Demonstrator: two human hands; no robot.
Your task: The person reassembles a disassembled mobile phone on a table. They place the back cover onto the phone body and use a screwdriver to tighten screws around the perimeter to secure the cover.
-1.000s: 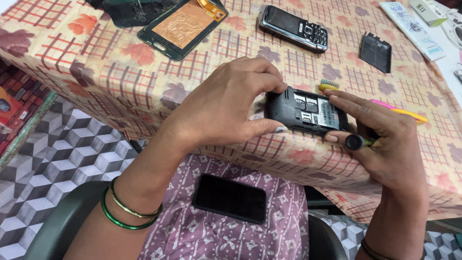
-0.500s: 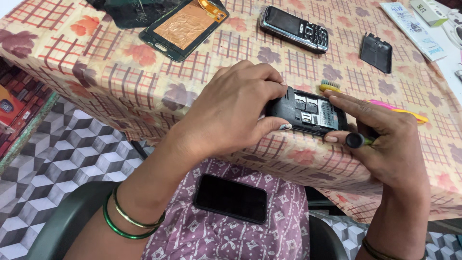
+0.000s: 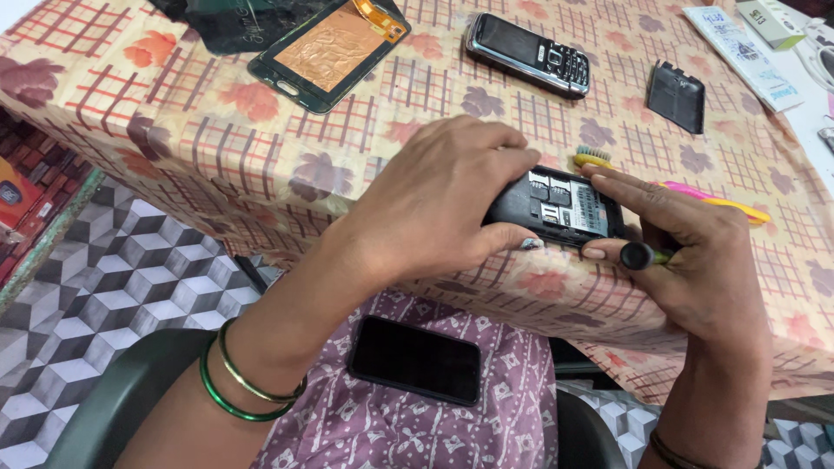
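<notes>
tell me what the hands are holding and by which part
Both hands grip an opened black phone at the table edge: left hand around its left end, right hand at its right end, also holding a dark-tipped tool.

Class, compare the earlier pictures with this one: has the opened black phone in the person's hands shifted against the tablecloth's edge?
No. The opened phone sits at the same spot on the tablecloth edge, beside the toothbrush, gripped by left hand and right hand.

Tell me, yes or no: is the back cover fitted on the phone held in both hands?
No: the held phone shows its bare inner compartment, and a separate black cover lies on the table.
</notes>
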